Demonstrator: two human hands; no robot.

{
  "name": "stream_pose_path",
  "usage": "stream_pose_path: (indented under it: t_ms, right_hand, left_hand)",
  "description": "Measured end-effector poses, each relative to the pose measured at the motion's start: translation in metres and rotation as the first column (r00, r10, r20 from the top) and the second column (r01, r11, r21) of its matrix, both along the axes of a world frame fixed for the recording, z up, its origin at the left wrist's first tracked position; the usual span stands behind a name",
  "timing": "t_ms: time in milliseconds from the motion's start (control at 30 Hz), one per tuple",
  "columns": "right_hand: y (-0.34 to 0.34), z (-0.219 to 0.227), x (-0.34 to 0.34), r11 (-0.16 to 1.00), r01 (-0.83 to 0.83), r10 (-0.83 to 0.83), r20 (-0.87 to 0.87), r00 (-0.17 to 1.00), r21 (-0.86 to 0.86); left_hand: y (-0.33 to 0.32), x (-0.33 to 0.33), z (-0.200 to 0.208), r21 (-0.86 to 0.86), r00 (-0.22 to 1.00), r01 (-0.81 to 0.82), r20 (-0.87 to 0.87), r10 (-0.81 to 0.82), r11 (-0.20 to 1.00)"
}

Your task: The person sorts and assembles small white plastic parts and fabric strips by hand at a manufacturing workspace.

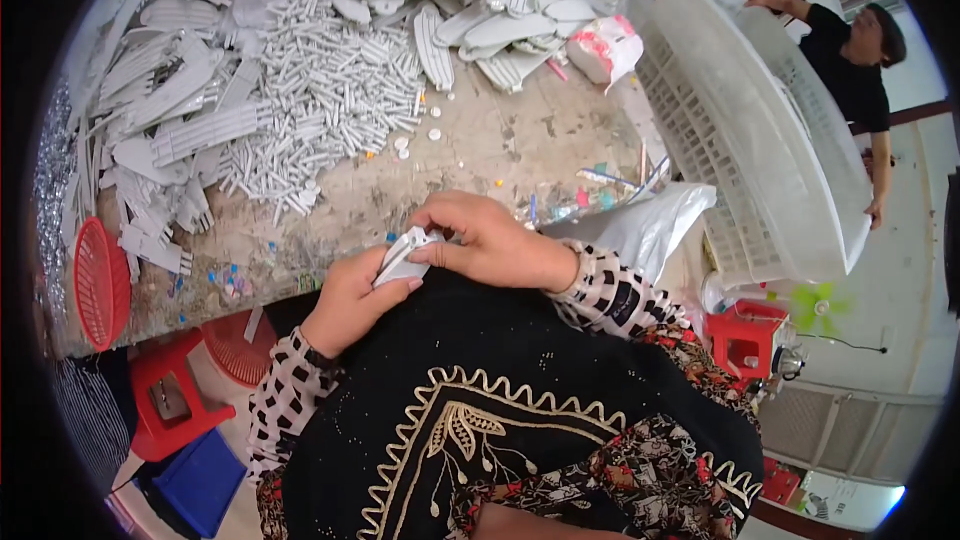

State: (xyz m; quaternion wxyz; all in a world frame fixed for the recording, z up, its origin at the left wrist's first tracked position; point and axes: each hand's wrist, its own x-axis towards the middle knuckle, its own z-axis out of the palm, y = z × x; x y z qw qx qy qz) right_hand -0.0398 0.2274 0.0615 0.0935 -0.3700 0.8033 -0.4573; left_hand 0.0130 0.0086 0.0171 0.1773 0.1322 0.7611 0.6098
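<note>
Close to my body, at the table's front edge, my left hand (352, 302) grips a small white plastic part (402, 258) between thumb and fingers. My right hand (483, 240) pinches the same part from the other side, its thumb pressed on the upper end. The fingers partly cover the part, so its full shape is hidden. Beyond my hands lies a heap of short white plastic pins (320, 90). Flat, ribbed white plastic pieces (165, 90) are piled left of the pins, and rounded white ones (500, 10) behind them.
A red plastic basket (103, 283) leans at the table's left edge. A large white slotted crate (730, 130) stands at the right, with a person (845, 60) holding it. Red stools (172, 395) stand below. A crumpled white-and-pink packet (606, 48) and a grey plastic bag (650, 230) lie right.
</note>
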Motion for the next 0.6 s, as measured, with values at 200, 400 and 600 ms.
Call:
stream_pose_path:
  t_ms: [200, 400, 600]
  right_hand:
    - [0.001, 0.001, -0.003, 0.997, 0.032, -0.04, 0.111, 0.993, 0.071]
    - [0.001, 0.004, -0.005, 0.998, 0.0, -0.012, 0.201, 0.98, 0.055]
    - [0.002, 0.001, -0.004, 1.0, 0.02, -0.022, 0.159, 0.987, 0.014]
  left_hand:
    - [0.001, -0.003, 0.001, 0.068, 0.998, 0.02, 0.054, -0.024, 0.997]
    - [-0.005, -0.005, 0.005, 0.047, 0.995, 0.063, 0.075, -0.066, 0.997]
    - [-0.008, -0.003, 0.005, -0.031, 0.997, 0.07, 0.034, -0.068, 0.997]
